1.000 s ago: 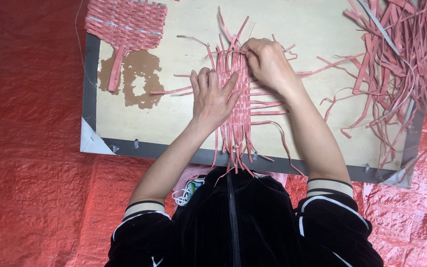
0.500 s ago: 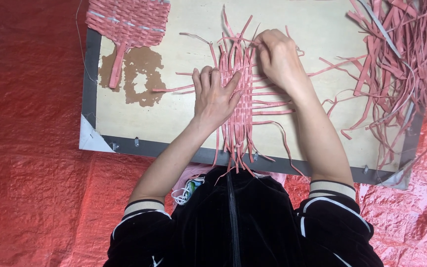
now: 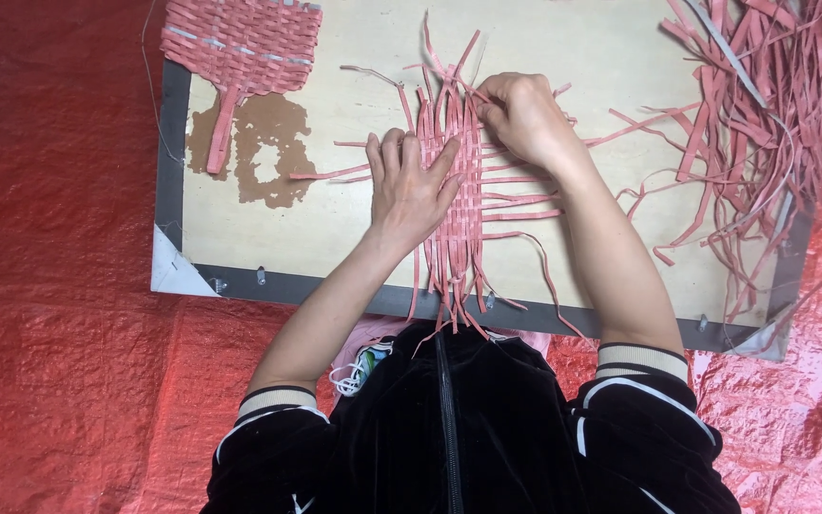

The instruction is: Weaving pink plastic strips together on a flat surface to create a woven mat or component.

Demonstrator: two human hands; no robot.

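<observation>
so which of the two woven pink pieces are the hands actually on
The half-woven mat at the board's middle: the left hand lies flat on it and the right hand pinches strips at its top. The other woven piece, at the top left corner, lies untouched.

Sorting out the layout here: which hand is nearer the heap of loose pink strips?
Right. The right hand works the top of the half-woven mat, closer to the heap of loose strips; the left hand lies flat farther away.

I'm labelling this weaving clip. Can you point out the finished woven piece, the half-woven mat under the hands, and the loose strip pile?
Finished woven piece point(image 3: 240, 38), head view, middle of its weave.
Half-woven mat point(image 3: 463, 205), head view, woven centre.
Loose strip pile point(image 3: 763, 86), head view, dense middle.
</observation>
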